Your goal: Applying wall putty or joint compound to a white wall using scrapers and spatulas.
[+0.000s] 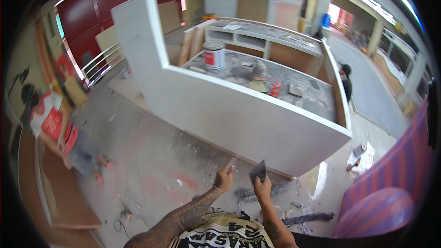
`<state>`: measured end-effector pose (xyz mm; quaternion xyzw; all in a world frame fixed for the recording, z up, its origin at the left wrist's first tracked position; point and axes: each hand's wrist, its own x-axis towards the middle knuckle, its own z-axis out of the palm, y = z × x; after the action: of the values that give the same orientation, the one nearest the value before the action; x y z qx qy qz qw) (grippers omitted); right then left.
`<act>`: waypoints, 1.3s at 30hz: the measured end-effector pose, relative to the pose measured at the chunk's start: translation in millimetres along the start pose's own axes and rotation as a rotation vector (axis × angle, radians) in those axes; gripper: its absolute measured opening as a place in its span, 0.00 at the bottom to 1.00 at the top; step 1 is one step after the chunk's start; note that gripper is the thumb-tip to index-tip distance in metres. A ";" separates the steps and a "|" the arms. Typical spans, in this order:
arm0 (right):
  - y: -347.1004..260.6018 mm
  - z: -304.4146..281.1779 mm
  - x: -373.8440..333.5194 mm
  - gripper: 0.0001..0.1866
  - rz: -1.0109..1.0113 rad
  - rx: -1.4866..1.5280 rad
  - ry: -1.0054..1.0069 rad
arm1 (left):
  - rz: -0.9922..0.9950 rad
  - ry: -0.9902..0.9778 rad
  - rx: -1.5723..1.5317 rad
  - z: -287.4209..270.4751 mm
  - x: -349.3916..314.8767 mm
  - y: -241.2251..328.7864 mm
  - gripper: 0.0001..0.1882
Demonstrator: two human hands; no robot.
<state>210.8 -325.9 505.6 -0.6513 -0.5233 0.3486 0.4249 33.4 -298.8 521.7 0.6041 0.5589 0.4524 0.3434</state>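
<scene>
My right hand (263, 189) grips a dark, flat putty spreader (259, 171), its blade pointing up and away from me. To its left, my left hand (224, 177) is raised with the fingers drawn together. A small pale tip shows at those fingers, but I cannot make out what it is. Both hands are in front of the long white panel (248, 131) of a counter-like unit, apart from its face. The panel looks smooth and pale, with a tall upright section at its left end.
Inside the unit, a grey-topped surface holds a paint can (214, 57), a red bottle (276, 88) and scattered tools. One person (53, 121) sits at the left; another (345, 82) is behind the unit's right end. A purple-striped shape (381, 183) and floor debris (308, 219) lie right.
</scene>
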 end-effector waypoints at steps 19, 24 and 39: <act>-18.8 53.7 3.0 0.15 -0.008 0.076 -0.485 | -0.283 0.033 -0.375 -46.9 -31.7 -61.1 0.20; -89.9 73.3 59.0 0.22 -0.388 -0.416 -0.550 | -0.631 -0.057 -0.567 -121.9 -8.8 -41.9 0.14; -535.6 43.3 192.3 0.41 -0.844 -0.472 0.248 | -0.325 0.530 -0.499 -257.0 -83.8 -172.0 0.13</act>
<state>5.7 -80.8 978.5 -0.4977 -0.7514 -0.0617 0.4288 -265.6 -380.8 440.8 0.2683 0.5893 0.6543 0.3907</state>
